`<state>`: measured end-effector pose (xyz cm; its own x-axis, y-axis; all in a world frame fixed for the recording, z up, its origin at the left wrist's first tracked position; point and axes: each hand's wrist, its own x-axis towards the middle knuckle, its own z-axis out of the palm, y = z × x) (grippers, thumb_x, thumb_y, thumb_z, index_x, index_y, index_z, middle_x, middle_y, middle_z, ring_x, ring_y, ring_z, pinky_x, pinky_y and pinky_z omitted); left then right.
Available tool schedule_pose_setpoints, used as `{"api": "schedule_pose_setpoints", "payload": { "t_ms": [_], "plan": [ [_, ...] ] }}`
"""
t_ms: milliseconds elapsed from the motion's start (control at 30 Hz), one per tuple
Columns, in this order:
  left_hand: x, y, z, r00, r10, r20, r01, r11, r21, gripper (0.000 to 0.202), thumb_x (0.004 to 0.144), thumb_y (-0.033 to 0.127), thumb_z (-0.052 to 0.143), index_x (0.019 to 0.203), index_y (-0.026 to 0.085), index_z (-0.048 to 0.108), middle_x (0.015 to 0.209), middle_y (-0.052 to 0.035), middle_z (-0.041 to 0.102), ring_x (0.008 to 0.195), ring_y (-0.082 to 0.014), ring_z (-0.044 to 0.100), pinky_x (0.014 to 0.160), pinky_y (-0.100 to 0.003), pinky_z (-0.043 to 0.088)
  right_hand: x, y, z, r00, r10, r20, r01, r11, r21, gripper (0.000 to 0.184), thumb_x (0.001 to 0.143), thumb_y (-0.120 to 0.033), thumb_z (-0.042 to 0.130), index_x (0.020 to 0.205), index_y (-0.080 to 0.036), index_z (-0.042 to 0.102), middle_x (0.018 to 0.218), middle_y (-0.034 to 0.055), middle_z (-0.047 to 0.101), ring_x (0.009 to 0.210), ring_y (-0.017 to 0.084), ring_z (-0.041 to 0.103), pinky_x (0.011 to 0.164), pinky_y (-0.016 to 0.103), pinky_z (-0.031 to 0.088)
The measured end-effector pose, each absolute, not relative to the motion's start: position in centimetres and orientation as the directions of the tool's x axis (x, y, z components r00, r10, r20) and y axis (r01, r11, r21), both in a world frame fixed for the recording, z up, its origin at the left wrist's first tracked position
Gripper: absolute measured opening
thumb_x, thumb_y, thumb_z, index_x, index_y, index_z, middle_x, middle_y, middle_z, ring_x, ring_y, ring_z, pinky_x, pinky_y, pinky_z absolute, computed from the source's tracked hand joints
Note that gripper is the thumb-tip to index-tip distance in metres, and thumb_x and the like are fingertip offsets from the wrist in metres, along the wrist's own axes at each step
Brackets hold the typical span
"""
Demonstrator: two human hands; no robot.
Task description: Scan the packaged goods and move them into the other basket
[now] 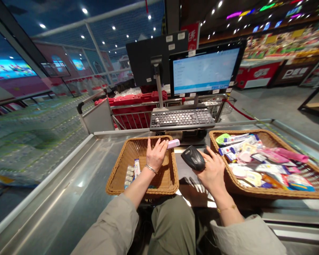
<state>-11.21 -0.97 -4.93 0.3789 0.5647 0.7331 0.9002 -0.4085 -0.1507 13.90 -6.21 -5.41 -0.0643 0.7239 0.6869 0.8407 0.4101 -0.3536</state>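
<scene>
My left hand [157, 154] is closed on a small pink package [173, 143], held over the right rim of the left wicker basket [117, 156]. Inside that basket lie a pack of round, pale items [129, 174] and a slim white-and-blue packet [137, 168]. A black barcode scanner [193, 158] is gripped in my right hand [213, 170], its head turned toward the pink package. Beside my right hand stands the right wicker basket [255, 191], heaped with toothpaste boxes, pink items [276, 155] and other packaged goods.
A keyboard [182, 117] sits on a stand behind the baskets, below a lit monitor [206, 71] and a second, dark screen [142, 60]. The metal counter [66, 187] has raised edges. Beyond it are a shopping cart [130, 117] and stacked bottles [42, 138].
</scene>
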Motion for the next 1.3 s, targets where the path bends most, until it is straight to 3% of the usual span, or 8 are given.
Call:
{"api": "schedule_pose_setpoints", "payload": {
  "t_ms": [367,700,1000,1300],
  "plan": [
    [-11.2,-0.9,-5.2,0.373,0.561,0.739,0.903,-0.402,-0.151,0.04,0.101,0.017,0.051,0.141,0.022,0.057,0.131,-0.0109,0.07,0.13,-0.0299,0.059,0.124,-0.068,0.01,13.9,-6.2,-5.6,-0.078,0.723,0.687,0.836,0.422,-0.35,0.03,0.079,-0.02,0.055,0.105,-0.021,0.069,0.117,0.0084,0.074,0.137,0.032,0.049,0.111,0.055,0.03],
    [-11.1,-1.0,-5.0,0.373,0.559,0.74,0.903,-0.403,-0.151,0.041,0.102,0.016,0.05,0.141,0.022,0.056,0.132,-0.0105,0.069,0.129,-0.0307,0.06,0.123,-0.069,0.012,14.0,-6.4,-5.2,-0.08,0.719,0.691,0.841,0.421,-0.34,0.024,0.083,-0.026,0.058,0.103,-0.021,0.069,0.115,0.0081,0.074,0.135,0.031,0.051,0.112,0.053,0.03],
    [-11.2,-0.9,-5.2,0.366,0.55,0.751,0.904,-0.402,-0.147,0.041,0.101,0.015,0.05,0.141,0.022,0.056,0.131,-0.0101,0.069,0.129,-0.03,0.06,0.124,-0.069,0.012,14.0,-6.4,-5.0,-0.046,0.707,0.705,0.851,0.397,-0.343,0.028,0.082,-0.024,0.058,0.108,-0.022,0.069,0.126,0.0067,0.071,0.139,0.032,0.047,0.112,0.055,0.031],
    [-10.7,-1.2,-4.5,0.387,0.524,0.759,0.898,-0.403,-0.179,0.038,0.101,0.015,0.051,0.138,0.02,0.058,0.13,-0.0105,0.07,0.128,-0.0299,0.061,0.125,-0.066,0.01,14.9,-6.8,-4.7,0.003,0.697,0.717,0.864,0.36,-0.353,0.023,0.082,-0.03,0.063,0.102,-0.021,0.069,0.128,0.0075,0.07,0.137,0.035,0.047,0.111,0.057,0.033]
  ]
}}
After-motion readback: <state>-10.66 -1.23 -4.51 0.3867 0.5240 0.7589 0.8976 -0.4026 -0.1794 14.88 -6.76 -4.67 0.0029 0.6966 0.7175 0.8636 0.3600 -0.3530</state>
